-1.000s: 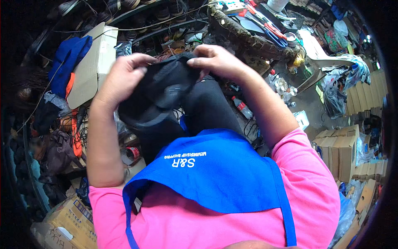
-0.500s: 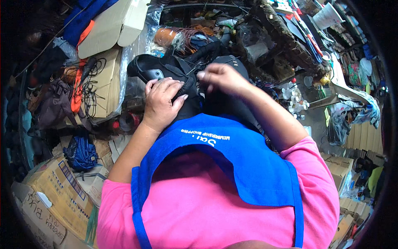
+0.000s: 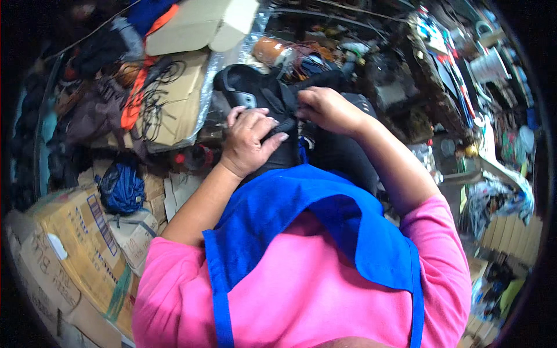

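Observation:
Across my lap lies a black padded fabric item (image 3: pixel 270 95) with a grey plastic piece on its left side; its exact kind I cannot make out. My left hand (image 3: pixel 250 139) grips its near edge, fingers curled over the fabric and thumb held apart from them. To the right, my right hand (image 3: pixel 332 110) is closed in a pinch at the item's right side. Whatever is between those fingertips is too small or hidden to name. My black-clad legs (image 3: pixel 342 153) support the item, and a blue apron (image 3: pixel 301 180) covers my front.
Flattened cardboard (image 3: pixel 180 98) with black cords and an orange strap lies at the left. An orange spool (image 3: pixel 272 52) sits beyond the item. Cardboard boxes (image 3: pixel 81 249) and a blue bag (image 3: pixel 122 188) stand at lower left. A worn dark block (image 3: pixel 429 75) and a white cup (image 3: pixel 488 65) are at right.
The whole view has shifted, so surroundings and hands appear farther right. My left hand keeps its hold; my right hand stays pinched beside the item, its fingers turned slightly.

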Available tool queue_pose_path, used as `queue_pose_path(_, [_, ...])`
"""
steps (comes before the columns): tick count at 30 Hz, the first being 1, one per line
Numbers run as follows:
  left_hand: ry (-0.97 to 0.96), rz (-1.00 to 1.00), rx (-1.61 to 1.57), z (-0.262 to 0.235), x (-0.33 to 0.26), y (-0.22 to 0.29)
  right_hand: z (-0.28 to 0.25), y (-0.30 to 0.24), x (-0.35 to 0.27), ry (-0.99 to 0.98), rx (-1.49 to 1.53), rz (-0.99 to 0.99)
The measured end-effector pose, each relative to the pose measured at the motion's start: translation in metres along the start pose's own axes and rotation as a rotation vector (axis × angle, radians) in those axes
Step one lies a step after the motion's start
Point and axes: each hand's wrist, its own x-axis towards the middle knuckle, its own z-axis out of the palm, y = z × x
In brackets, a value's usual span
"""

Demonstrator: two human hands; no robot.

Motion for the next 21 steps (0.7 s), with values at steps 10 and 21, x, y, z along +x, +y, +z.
queue_pose_path(10, [0.087,-0.056,0.055,-0.007,-0.011,-0.002,-0.075,0.002,-0.07,0.231,-0.076,0.604])
queue_pose_path(21, [0.05,-0.074,0.06,0.006,-0.004,0.002,-0.085,-0.025,0.008,-0.002,-0.643,0.449])
